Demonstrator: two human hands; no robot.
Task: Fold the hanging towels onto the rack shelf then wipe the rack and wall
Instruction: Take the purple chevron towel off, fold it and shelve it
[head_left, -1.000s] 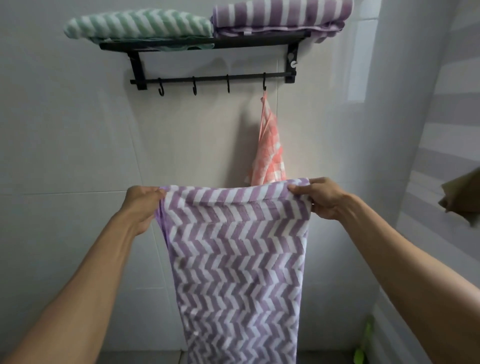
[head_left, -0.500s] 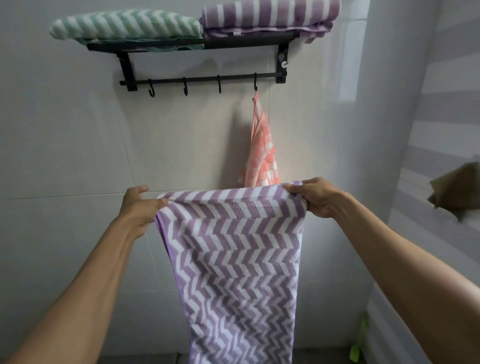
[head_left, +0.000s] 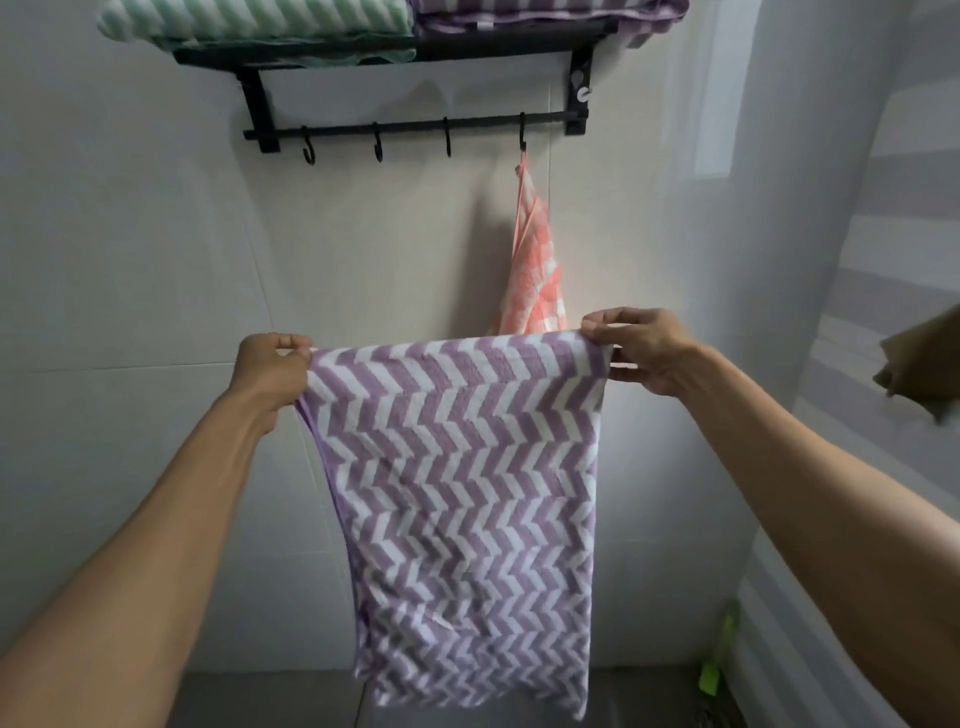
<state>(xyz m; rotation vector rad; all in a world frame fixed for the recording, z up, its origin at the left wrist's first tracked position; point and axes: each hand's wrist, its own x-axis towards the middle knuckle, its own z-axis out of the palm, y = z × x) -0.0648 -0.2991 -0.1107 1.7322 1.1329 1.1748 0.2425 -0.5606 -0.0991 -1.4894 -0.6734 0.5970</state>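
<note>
A black wall rack (head_left: 415, 127) is fixed high on the pale tiled wall (head_left: 130, 249), with a shelf on top and a rail of four hooks below it. On the shelf lie two folded towels side by side: a green striped towel (head_left: 260, 15) on the left and a purple striped towel (head_left: 545, 10) on the right, both cut off by the top edge of the view. From the rightmost hook (head_left: 522, 132) hangs a pink checked cloth (head_left: 535, 270), draping down against the wall; its lower end is hidden behind the towel held in front of it. The other three hooks are bare.

The person holds a purple-and-white chevron towel (head_left: 467, 493) out in front of the wall, below the rack and well apart from the shelf. The left hand (head_left: 272, 371) pinches the upper left corner, fingers curled round the edge. The right hand (head_left: 641, 348) grips the upper right corner between thumb and fingers. The top edge is stretched nearly level between them, and the rest hangs straight down towards the floor.

At the right edge a brownish cloth (head_left: 919, 364) juts into view beside a striped side wall. Low in the corner something bright green (head_left: 714, 670) stands, too blurred to identify.
</note>
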